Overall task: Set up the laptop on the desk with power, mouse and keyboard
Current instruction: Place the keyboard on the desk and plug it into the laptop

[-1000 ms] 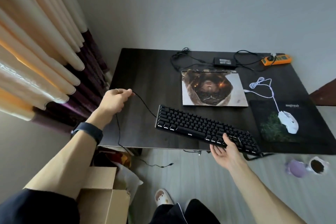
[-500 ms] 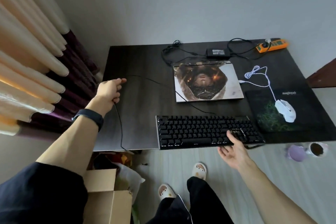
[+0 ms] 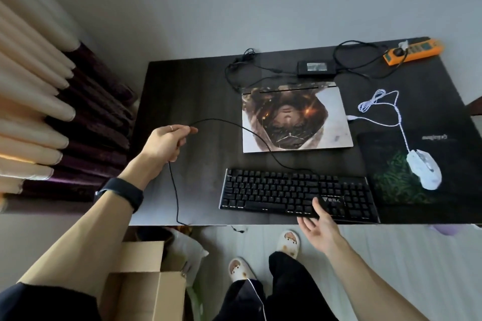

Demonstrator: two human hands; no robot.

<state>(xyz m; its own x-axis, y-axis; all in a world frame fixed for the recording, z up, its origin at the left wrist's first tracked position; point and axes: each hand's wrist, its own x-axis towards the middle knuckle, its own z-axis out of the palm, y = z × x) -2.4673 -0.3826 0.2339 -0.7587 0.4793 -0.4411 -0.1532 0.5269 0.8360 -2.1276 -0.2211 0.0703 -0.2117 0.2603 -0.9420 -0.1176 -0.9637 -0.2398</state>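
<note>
From the head view, our left hand (image 3: 167, 142) hovers over the left part of the dark wood-grain desk (image 3: 198, 81). Its thumb and forefinger pinch the thin black keyboard cable (image 3: 234, 126), and the other fingers are curled loosely.

From that pinch the cable arcs right, crosses the front left corner of the closed laptop with the printed picture lid (image 3: 294, 120), and meets the back edge of the black mechanical keyboard (image 3: 294, 191). The other run drops from the hand towards us and goes over the desk's front edge. A small plug (image 3: 241, 230) seems to dangle just below that edge.

So the free end lies below and to the right of our left fingers. The laptop lies to their right, with its long axis running across the desk. We judge the left hand is the nearer one for reeling the slack in.

Our right hand (image 3: 319, 229) is relaxed and spread. Its thumb is at the keyboard's front edge, and it holds nothing.

The keyboard lies parallel to the desk front, just in front of the laptop. To the right, the white wired mouse (image 3: 423, 169) sits on a dark mouse pad (image 3: 378, 143), and its white cord (image 3: 375, 118) reaches the laptop's right side. Behind the laptop lie a black power brick (image 3: 317, 68) and an orange power strip (image 3: 414, 51).

We cannot tell where the laptop's left-side ports are. The draped cable could snag on the lid's corner.
</note>
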